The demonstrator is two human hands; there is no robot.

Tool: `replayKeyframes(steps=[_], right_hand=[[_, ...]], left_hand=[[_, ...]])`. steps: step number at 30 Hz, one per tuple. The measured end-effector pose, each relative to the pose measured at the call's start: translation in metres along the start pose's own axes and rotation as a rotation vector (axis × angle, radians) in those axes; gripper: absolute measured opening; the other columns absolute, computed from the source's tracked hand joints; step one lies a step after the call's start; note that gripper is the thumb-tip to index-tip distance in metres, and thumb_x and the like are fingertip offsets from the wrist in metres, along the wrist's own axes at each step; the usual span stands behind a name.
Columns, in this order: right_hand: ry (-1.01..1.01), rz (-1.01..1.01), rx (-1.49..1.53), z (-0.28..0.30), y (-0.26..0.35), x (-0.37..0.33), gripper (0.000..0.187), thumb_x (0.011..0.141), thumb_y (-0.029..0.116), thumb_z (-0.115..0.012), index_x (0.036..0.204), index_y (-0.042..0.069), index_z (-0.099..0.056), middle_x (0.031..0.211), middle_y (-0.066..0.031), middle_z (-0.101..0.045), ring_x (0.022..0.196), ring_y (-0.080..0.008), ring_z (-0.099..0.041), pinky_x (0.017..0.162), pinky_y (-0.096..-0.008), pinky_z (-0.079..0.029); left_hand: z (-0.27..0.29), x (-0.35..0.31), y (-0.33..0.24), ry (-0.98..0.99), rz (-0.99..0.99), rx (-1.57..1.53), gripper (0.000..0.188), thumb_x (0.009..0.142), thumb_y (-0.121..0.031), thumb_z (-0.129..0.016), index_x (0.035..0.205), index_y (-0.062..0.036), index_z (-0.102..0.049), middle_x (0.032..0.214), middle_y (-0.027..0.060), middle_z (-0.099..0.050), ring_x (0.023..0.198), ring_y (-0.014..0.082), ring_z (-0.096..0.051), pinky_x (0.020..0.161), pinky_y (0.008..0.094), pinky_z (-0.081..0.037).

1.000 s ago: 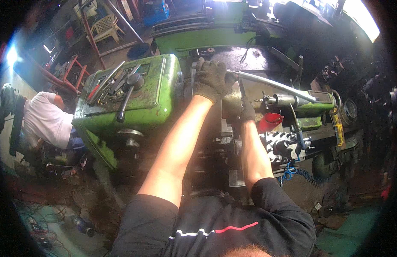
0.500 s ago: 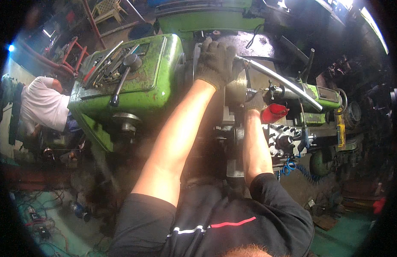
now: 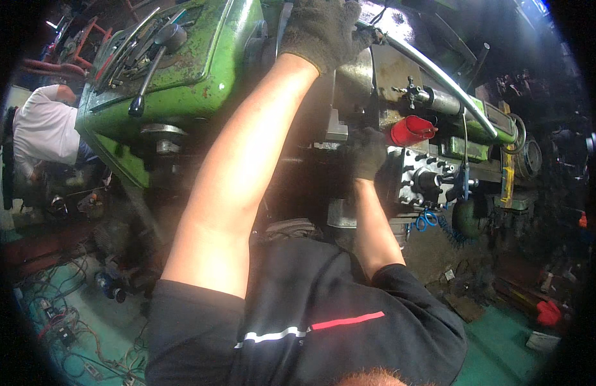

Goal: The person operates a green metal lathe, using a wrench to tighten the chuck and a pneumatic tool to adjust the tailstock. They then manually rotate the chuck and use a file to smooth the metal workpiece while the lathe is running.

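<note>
My left hand (image 3: 320,32), in a dark knit glove, lies over the top of the lathe's chuck with its fingers spread; the fingertips reach the upper picture edge. Below and right of it shows the bare metal of a round part (image 3: 356,80) at the chuck. My right hand (image 3: 367,154), gloved alike, is lower and nearer, in shadow beside the tool post (image 3: 428,179); its fingers are too dark to make out. A red container (image 3: 412,131) sits just right of that hand. A long shiny metal bar (image 3: 442,76) slants from near my left hand down to the right.
The green headstock (image 3: 182,83) fills the left, with a black-knobbed lever (image 3: 143,87) and loose tools on top. The tailstock (image 3: 468,145) stands right. Blue coiled hose (image 3: 426,220) hangs below the tool post. Another person in a white shirt (image 3: 47,125) is far left.
My right hand has drawn back toward me, from behind the red container to in front of it. My left hand stays on the chuck. The whole view has shifted, so the machine sits higher.
</note>
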State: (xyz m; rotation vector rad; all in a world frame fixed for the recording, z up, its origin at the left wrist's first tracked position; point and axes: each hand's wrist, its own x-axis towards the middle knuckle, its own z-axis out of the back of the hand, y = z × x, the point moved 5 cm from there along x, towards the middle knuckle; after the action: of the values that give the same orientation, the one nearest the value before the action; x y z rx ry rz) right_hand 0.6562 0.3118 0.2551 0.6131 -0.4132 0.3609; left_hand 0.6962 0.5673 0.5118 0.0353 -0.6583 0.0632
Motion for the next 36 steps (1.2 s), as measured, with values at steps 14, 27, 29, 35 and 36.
replayKeyframes(steps=[14,27,29,35,36], right_hand=[[0.204,-0.119,0.080,-0.009,-0.010,-0.043,0.023,0.095,0.026,-0.083,0.105,0.005,-0.079,0.110,-0.0221,-0.073,0.112,-0.0462,-0.069,0.100,-0.0551,-0.056],[0.080,-0.054,0.138,-0.031,-0.027,-0.058,0.026,0.091,0.010,-0.081,0.116,0.009,-0.078,0.128,-0.0196,-0.072,0.123,-0.0429,-0.068,0.109,-0.0510,-0.054],[0.139,-0.045,0.152,-0.009,-0.003,-0.052,0.025,0.092,0.010,-0.081,0.117,0.008,-0.077,0.129,-0.0198,-0.071,0.124,-0.0435,-0.068,0.111,-0.0511,-0.053],[0.045,-0.065,0.215,-0.025,-0.022,-0.044,0.030,0.091,0.015,-0.085,0.117,0.004,-0.078,0.125,-0.0209,-0.074,0.120,-0.0423,-0.070,0.106,-0.0489,-0.056],[0.023,-0.073,0.226,0.001,-0.011,-0.044,0.028,0.092,0.012,-0.084,0.119,0.005,-0.078,0.127,-0.0204,-0.073,0.122,-0.0421,-0.069,0.108,-0.0485,-0.056]], left_hand=[[0.029,0.002,-0.007,0.013,0.020,-0.118,0.060,0.102,-0.062,-0.062,0.125,-0.0073,-0.073,0.126,0.0254,-0.067,0.124,0.0420,-0.062,0.117,0.0584,-0.041],[0.015,0.007,0.000,-0.245,-0.070,0.045,0.066,0.101,-0.065,-0.064,0.129,-0.0058,-0.074,0.128,0.0258,-0.072,0.127,0.0433,-0.066,0.114,0.0591,-0.045],[0.024,-0.001,-0.002,-0.064,-0.025,-0.054,0.063,0.101,-0.063,-0.064,0.125,-0.0056,-0.073,0.127,0.0258,-0.073,0.126,0.0431,-0.066,0.113,0.0590,-0.046],[0.019,0.008,-0.003,-0.198,-0.090,-0.060,0.063,0.100,-0.065,-0.064,0.114,-0.0041,-0.074,0.121,0.0259,-0.073,0.115,0.0447,-0.069,0.110,0.0591,-0.046],[0.021,0.007,-0.004,-0.147,-0.084,-0.072,0.063,0.100,-0.065,-0.063,0.114,-0.0039,-0.074,0.119,0.0257,-0.073,0.114,0.0449,-0.069,0.109,0.0592,-0.046]])
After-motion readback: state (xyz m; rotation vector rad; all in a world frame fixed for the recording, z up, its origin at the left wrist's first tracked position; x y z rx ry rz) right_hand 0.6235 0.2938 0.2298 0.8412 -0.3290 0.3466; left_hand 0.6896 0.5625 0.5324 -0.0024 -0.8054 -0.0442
